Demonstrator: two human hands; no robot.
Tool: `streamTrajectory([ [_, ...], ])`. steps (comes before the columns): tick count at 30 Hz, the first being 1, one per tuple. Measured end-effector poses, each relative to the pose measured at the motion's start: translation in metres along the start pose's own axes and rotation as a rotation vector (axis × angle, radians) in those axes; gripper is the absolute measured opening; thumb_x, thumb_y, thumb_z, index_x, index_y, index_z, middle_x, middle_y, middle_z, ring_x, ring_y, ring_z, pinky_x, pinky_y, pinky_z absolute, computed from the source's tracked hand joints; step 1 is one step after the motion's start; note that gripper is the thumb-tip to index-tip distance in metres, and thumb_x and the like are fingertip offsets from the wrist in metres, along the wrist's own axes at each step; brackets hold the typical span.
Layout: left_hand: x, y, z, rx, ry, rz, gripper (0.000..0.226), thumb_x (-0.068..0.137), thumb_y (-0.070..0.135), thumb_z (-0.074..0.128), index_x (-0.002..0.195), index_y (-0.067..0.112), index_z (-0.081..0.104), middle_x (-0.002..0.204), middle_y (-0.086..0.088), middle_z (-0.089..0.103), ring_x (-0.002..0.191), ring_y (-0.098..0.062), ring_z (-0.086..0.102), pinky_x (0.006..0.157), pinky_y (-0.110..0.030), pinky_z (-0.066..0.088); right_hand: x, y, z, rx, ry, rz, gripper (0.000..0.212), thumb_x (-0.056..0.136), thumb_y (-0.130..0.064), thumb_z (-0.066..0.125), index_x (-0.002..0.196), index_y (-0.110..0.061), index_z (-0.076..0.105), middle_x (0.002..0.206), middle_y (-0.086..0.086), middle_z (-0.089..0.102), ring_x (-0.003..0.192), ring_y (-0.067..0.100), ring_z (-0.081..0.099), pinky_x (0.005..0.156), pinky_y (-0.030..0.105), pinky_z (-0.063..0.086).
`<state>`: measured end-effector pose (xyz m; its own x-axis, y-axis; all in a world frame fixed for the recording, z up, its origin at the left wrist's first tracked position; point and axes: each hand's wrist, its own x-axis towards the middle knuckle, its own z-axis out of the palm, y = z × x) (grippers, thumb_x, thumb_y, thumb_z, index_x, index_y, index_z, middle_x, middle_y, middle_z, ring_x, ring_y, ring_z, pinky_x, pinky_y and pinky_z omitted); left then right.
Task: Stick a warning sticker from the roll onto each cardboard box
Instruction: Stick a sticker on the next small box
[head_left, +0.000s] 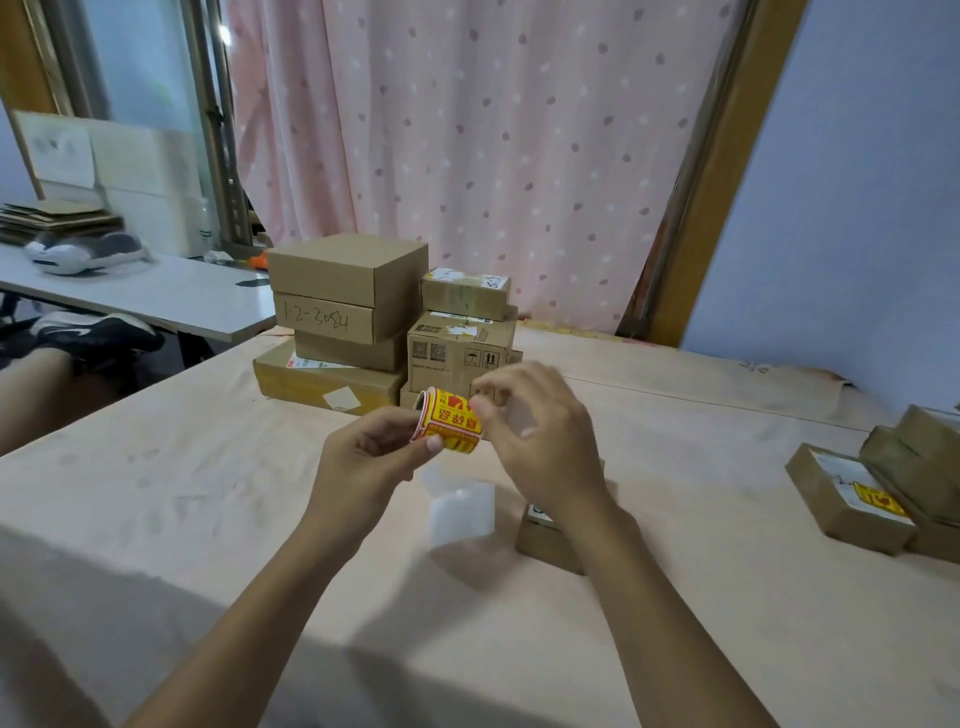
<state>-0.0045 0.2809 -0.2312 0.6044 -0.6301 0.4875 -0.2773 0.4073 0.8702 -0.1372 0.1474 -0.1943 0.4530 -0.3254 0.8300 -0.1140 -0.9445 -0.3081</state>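
Left hand (363, 457) grips a cylindrical sticker roll (450, 423); right hand (540, 441) pinches its edge.

Both bare forearms reach forward and come together, the left grip (363, 457) curled round the sticker roll (451, 422) from below, the right grip (540, 431) pinching the roll's right end with bent fingers.

A forearm (654, 597) hides most of the near box (543, 545), and the right-hand boxes (852, 514) run off the edge
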Motion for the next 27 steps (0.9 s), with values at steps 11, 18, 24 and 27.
streamTrajectory([
  [11, -0.002, -0.009, -0.01, 0.359, 0.071, 0.27, 0.019, 0.085, 0.033, 0.075, 0.096, 0.018, 0.077, 0.08, 0.012, 0.072, 0.07, -0.017, 0.064, 0.062, -0.037, 0.056, -0.013, -0.014, 0.011, 0.055, -0.185, -0.016, 0.03, 0.089, -0.048, 0.069, 0.108, -0.025, 0.074, 0.102, -0.013, 0.069, 0.099, 0.012, 0.059, 0.084, 0.036, 0.052],
  [18, -0.001, -0.01, -0.014, 0.522, 0.091, 0.471, 0.032, 0.088, 0.038, 0.072, 0.101, 0.008, 0.076, 0.09, 0.007, 0.073, 0.079, -0.008, 0.065, 0.06, -0.034, 0.056, -0.011, -0.018, 0.009, 0.124, -0.284, 0.126, 0.052, 0.092, -0.05, 0.071, 0.139, -0.034, 0.057, 0.14, -0.018, 0.055, 0.127, -0.007, 0.044, 0.103, 0.01, 0.035],
  [24, -0.001, -0.009, -0.014, 0.535, 0.096, 0.482, 0.035, 0.088, 0.041, 0.07, 0.1, 0.009, 0.076, 0.089, 0.008, 0.073, 0.075, -0.011, 0.064, 0.059, -0.036, 0.054, -0.017, -0.015, 0.012, 0.146, -0.138, 0.088, 0.03, 0.088, -0.042, 0.078, 0.112, -0.025, 0.072, 0.107, -0.014, 0.07, 0.101, 0.003, 0.06, 0.084, 0.008, 0.043],
  [27, -0.003, -0.01, -0.013, 0.532, 0.09, 0.474, 0.038, 0.088, 0.044, 0.072, 0.1, 0.008, 0.076, 0.088, 0.004, 0.074, 0.073, -0.012, 0.064, 0.06, -0.036, 0.055, -0.02, -0.013, 0.015, 0.107, -0.075, 0.04, 0.028, 0.086, -0.039, 0.08, 0.107, -0.021, 0.074, 0.103, -0.011, 0.072, 0.096, 0.006, 0.061, 0.079, 0.017, 0.048],
])
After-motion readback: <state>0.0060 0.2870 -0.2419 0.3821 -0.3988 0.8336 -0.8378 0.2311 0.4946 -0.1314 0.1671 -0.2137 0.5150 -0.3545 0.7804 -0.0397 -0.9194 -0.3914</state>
